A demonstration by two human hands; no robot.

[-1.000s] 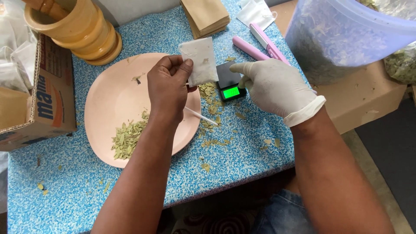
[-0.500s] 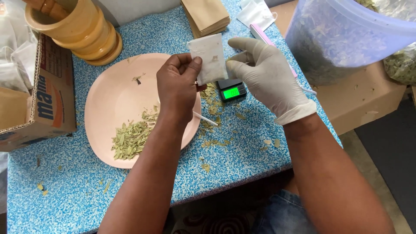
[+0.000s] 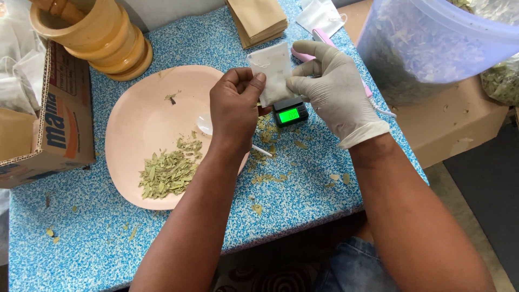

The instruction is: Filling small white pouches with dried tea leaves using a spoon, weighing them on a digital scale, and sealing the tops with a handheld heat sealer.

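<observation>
Both hands meet above the middle of the blue-speckled counter (image 3: 303, 194), holding one small white filter bag (image 3: 273, 73) between them. The bare left hand (image 3: 235, 111) pinches the bag's left edge, its grip closed on the paper near the top. The gloved right hand (image 3: 332, 92) pinches the right edge, thumb and fingers likewise closed on the bag. The bag hangs upright, just above a small pocket scale (image 3: 290, 112) whose green display is lit (its platform is mostly hidden behind the bag and hands).

As far as the pictures show, the bag looks plump, so some dried leaf seems already inside it, though its contents cannot be seen through the paper. Its top edge is between the fingers, and whether it is sealed cannot be told. A heap of dried green leaves (image 3: 168, 168) remains on the near part of the pink plate (image 3: 135, 116) to the left, so plenty of leaf is unbagged. A clear plastic spoon (image 3: 208, 125) lies on the plate, partly under the left hand. Crumbs of leaf are scattered on the counter beside the scale.

At the far edge sit a stack of brown paper pouches (image 3: 259, 19) and a wooden mortar (image 3: 94, 35); a large translucent bucket of leaves (image 3: 432, 48) stands to the far right.
</observation>
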